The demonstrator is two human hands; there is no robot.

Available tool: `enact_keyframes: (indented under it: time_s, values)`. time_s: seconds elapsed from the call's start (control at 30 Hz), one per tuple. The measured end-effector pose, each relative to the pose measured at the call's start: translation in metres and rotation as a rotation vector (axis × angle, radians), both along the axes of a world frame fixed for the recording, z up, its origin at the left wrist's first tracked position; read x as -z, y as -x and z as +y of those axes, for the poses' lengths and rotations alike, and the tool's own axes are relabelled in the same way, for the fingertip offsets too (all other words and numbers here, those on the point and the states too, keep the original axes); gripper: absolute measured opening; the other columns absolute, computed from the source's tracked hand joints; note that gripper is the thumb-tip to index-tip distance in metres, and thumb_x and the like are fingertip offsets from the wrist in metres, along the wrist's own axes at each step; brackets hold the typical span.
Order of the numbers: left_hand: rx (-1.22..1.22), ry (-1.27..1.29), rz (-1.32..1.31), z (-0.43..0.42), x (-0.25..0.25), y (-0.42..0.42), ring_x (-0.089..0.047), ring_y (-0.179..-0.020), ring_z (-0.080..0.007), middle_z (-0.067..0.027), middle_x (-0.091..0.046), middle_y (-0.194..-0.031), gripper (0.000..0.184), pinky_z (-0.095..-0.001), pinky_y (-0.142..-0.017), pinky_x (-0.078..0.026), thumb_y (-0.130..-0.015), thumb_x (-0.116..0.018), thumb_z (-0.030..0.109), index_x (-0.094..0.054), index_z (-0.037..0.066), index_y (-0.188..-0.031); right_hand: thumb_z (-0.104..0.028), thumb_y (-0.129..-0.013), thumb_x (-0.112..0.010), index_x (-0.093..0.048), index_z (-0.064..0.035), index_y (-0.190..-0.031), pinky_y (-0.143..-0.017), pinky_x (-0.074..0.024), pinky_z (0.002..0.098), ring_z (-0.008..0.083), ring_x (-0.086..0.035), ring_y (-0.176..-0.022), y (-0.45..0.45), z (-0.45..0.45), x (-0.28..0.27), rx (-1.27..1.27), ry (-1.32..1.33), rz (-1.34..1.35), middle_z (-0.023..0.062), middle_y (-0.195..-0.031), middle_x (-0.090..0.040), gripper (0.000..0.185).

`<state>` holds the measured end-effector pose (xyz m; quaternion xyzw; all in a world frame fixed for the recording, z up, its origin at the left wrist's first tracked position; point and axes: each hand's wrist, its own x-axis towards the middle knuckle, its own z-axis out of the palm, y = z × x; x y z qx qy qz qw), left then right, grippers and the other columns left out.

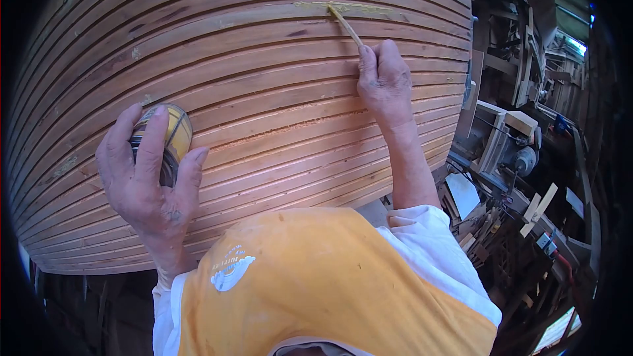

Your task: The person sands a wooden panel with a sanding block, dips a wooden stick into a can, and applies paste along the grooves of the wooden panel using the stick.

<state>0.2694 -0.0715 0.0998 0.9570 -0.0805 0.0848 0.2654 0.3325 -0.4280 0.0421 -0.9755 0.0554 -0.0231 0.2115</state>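
Note:
A curved wall of narrow wooden planks [277, 99] with dark grooves between them fills the middle and left. My right hand [384, 79] pinches a thin wooden stick [345, 28], whose far tip touches a plank near the top. Yellowish paste [369, 11] is smeared along that plank on both sides of the tip. At the left, my left hand [150, 171] is wrapped round a round can [179, 133] with yellow inside, tilted against the planks. The fingers and palm hide part of the can.
Beyond the planks on the right is a cluttered workshop area with a machine [525, 160], a pale flat board [463, 194], crossed wood strips [539, 209] and many wood scraps. Pale patches of filler mark the planks at the left.

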Motion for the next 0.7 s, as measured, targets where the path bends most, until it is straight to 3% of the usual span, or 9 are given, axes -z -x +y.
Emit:
enact_keyframes:
  time_s: [0.17, 0.27, 0.37, 0.47, 0.57, 0.6, 0.7]
  values:
    - [-0.012, 0.014, 0.006, 0.000, -0.001, 0.001, -0.062, -0.117, -0.0369, -0.0165, -0.066, -0.133, 0.062, -0.0482, -0.100, -0.050, -0.067, -0.092, 0.021, -0.075, 0.010, -0.126, -0.023, -0.107, -0.060, -0.053, -0.0045, -0.089, -0.063, -0.0491, 0.0531, 0.0437, -0.062, -0.068, 0.001, -0.008, 0.004, 0.097, 0.027, 0.004, 0.0202, -0.076, -0.061, 0.026]
    - [-0.001, 0.011, -0.001, 0.001, 0.001, 0.000, -0.062, -0.117, -0.0366, -0.0160, -0.066, -0.133, 0.063, -0.0475, -0.100, -0.050, -0.067, -0.092, 0.021, -0.075, 0.011, -0.127, -0.025, -0.108, -0.057, -0.052, -0.0047, -0.090, -0.063, -0.0492, 0.0542, 0.0437, -0.061, -0.068, 0.010, 0.009, 0.012, -0.055, 0.157, -0.039, 0.0198, -0.076, -0.059, 0.027]
    - [0.005, 0.010, -0.009, 0.000, 0.001, 0.000, -0.061, -0.117, -0.0364, -0.0159, -0.066, -0.133, 0.063, -0.0470, -0.100, -0.050, -0.068, -0.092, 0.020, -0.075, 0.011, -0.128, -0.025, -0.109, -0.054, -0.051, -0.0047, -0.090, -0.064, -0.0492, 0.0551, 0.0439, -0.061, -0.069, 0.011, 0.015, 0.010, -0.040, 0.133, -0.026, 0.0197, -0.076, -0.058, 0.028]
    - [-0.005, 0.026, 0.001, 0.001, 0.000, 0.001, -0.061, -0.118, -0.0365, -0.0162, -0.066, -0.133, 0.062, -0.0469, -0.101, -0.050, -0.068, -0.091, 0.019, -0.075, 0.011, -0.128, -0.024, -0.109, -0.053, -0.051, -0.0048, -0.089, -0.063, -0.0484, 0.0548, 0.0442, -0.061, -0.069, 0.009, -0.008, 0.006, 0.102, 0.206, -0.014, 0.0195, -0.076, -0.056, 0.028]
    - [-0.007, 0.024, 0.005, 0.001, 0.000, 0.001, -0.062, -0.118, -0.0366, -0.0164, -0.066, -0.134, 0.062, -0.0470, -0.101, -0.050, -0.068, -0.091, 0.018, -0.075, 0.010, -0.128, -0.022, -0.109, -0.054, -0.051, -0.0052, -0.090, -0.061, -0.0481, 0.0541, 0.0435, -0.061, -0.068, 0.010, -0.016, 0.006, 0.092, 0.239, -0.025, 0.0191, -0.076, -0.057, 0.026]
    - [-0.004, 0.019, 0.002, 0.000, 0.000, 0.000, -0.062, -0.118, -0.0367, -0.0164, -0.066, -0.134, 0.062, -0.0470, -0.101, -0.050, -0.068, -0.091, 0.018, -0.075, 0.010, -0.128, -0.020, -0.108, -0.055, -0.052, -0.0052, -0.090, -0.061, -0.0485, 0.0537, 0.0424, -0.061, -0.068, 0.013, -0.014, 0.011, -0.093, 0.259, -0.150, 0.0187, -0.076, -0.056, 0.023]
    - [0.013, 0.007, -0.012, 0.000, 0.000, 0.000, -0.062, -0.118, -0.0368, -0.0165, -0.066, -0.134, 0.062, -0.0472, -0.101, -0.050, -0.068, -0.091, 0.017, -0.075, 0.010, -0.128, -0.019, -0.107, -0.055, -0.052, -0.0050, -0.090, -0.061, -0.0495, 0.0539, 0.0416, -0.062, -0.069, 0.012, 0.020, 0.008, -0.028, 0.213, -0.046, 0.0188, -0.077, -0.057, 0.022]
